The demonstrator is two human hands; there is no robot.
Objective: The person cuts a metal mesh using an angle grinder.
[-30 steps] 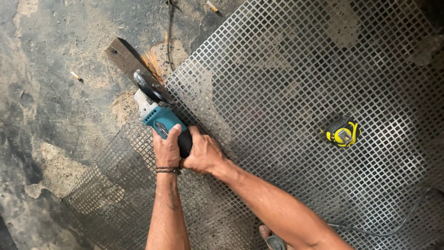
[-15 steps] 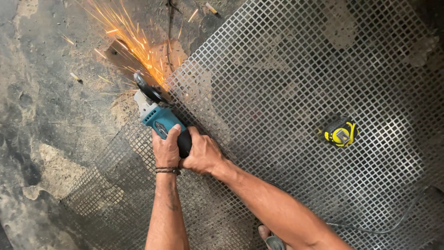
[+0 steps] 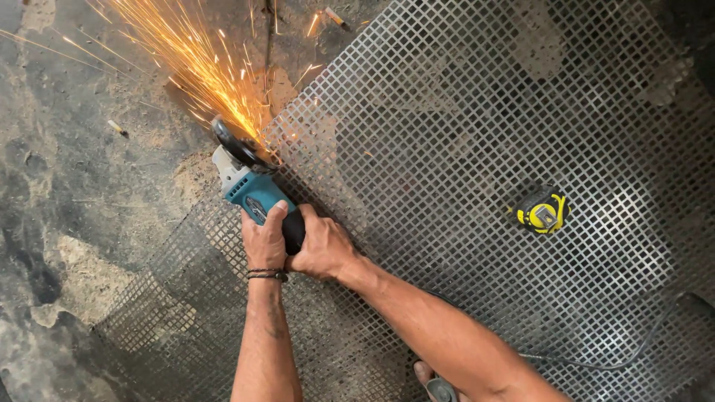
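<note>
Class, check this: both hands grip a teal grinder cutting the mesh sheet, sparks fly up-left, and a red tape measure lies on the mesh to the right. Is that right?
One detail is wrong: the tape measure is yellow and black, not red, as the head view shows. The rest stands.

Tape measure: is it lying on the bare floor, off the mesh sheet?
No. The yellow tape measure rests on the perforated metal mesh sheet, to the right of the angle grinder held in both hands.
</note>
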